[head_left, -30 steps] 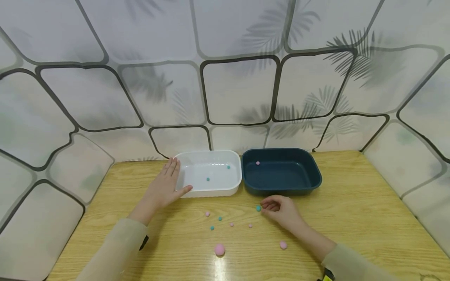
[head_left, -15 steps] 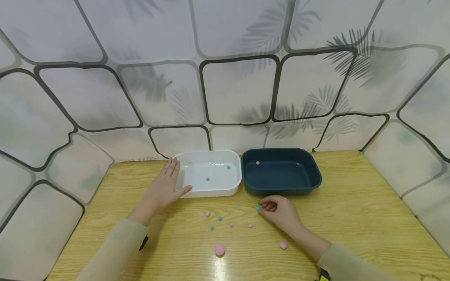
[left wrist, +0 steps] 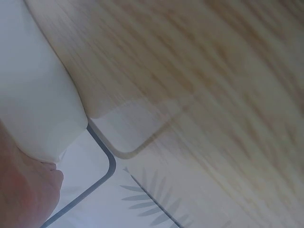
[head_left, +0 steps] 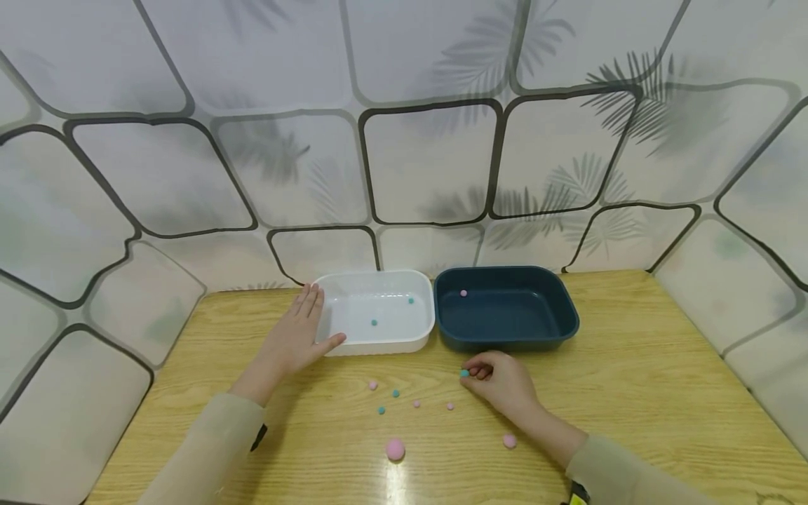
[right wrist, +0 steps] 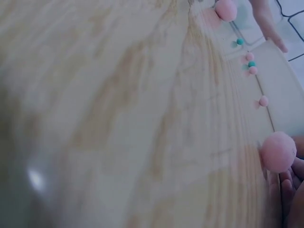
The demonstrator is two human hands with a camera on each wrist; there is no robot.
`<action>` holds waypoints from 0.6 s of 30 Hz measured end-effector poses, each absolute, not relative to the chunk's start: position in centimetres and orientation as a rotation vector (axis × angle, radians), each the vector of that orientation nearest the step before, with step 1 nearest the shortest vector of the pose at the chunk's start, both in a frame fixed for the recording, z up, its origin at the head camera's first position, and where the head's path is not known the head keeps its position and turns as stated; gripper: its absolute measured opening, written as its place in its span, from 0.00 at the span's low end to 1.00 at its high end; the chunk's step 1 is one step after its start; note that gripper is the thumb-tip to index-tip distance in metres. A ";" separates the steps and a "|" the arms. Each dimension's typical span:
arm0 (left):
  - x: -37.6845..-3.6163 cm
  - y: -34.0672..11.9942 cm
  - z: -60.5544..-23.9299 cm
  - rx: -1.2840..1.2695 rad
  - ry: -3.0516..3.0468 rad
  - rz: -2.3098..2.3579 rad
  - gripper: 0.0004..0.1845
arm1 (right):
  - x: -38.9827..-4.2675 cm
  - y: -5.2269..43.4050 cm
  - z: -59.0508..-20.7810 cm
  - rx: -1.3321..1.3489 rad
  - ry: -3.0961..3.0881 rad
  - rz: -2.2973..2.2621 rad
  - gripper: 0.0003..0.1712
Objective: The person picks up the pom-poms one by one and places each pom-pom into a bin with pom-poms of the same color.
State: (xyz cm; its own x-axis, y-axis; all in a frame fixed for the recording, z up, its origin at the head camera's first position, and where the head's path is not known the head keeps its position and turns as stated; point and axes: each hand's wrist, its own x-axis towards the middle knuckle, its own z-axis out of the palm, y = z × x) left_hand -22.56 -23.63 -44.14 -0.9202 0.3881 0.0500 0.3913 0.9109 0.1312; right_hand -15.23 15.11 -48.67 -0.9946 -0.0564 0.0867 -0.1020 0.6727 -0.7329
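Observation:
My left hand (head_left: 301,331) lies open and flat against the left end wall of the white tray (head_left: 379,346), thumb along its front; in the left wrist view the palm (left wrist: 23,190) touches that tray's wall (left wrist: 33,95). Two teal balls (head_left: 374,322) lie in the white tray. My right hand (head_left: 475,372) rests on the table in front of the dark blue tray (head_left: 505,341), fingers curled, pinching a small teal ball (head_left: 464,374) that is partly hidden by the fingertips. One small pink ball (head_left: 463,293) lies in the blue tray.
Several small pink and teal balls (head_left: 395,393) are scattered on the wooden table (head_left: 631,393) between my hands. A larger pink ball (head_left: 395,449) and another pink ball (head_left: 509,440) lie nearer me. A patterned wall stands right behind both trays.
My right hand has crept slightly left and its fingers have curled closer over the teal ball. The left hand has stayed put.

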 end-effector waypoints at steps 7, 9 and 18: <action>-22.4 -23.6 -44.0 -0.618 -3.055 -0.221 0.56 | -15.1 15.0 -48.6 0.174 -2.817 1.169 0.06; -22.4 -23.6 -44.0 -0.616 -3.056 -0.220 0.56 | -15.0 14.9 -48.6 0.201 -2.814 1.124 0.07; -22.4 -23.5 -44.0 -0.611 -3.055 -0.222 0.56 | -14.5 14.4 -47.8 0.325 -2.786 0.973 0.08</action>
